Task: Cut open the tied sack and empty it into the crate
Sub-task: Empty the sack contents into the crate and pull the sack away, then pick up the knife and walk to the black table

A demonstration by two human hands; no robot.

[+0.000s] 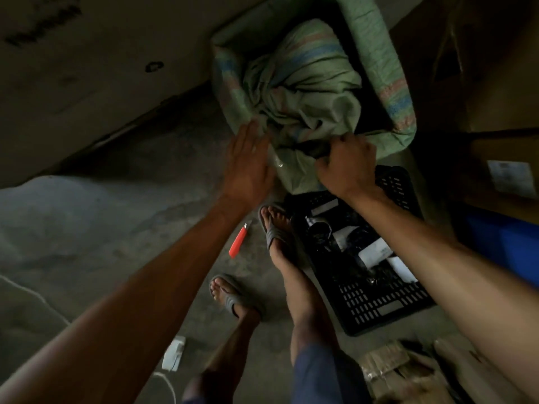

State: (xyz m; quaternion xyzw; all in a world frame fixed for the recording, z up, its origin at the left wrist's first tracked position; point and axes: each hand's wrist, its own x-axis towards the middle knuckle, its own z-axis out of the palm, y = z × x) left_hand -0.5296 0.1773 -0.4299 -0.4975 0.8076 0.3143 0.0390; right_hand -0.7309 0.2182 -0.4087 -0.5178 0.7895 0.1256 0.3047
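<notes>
A green woven sack [303,83] with pale blue and pink stripes lies crumpled on the concrete floor, just beyond a black slotted plastic crate [379,304]. My right hand [344,167] is closed on a dark bunch of the sack's cloth at its near end, above the crate's far rim. My left hand [248,164] lies flat with fingers straight against the sack's left side. An orange utility knife [238,240] rests on the floor by my right foot, in neither hand. Black and white parts lie in the crate.
Cardboard boxes [501,158] stand to the right, with a blue container [507,240] beside the crate. My two sandalled feet [277,228] are left of the crate. A white cord and small white object [174,352] lie near the bottom. Cardboard scraps [390,365] sit bottom right.
</notes>
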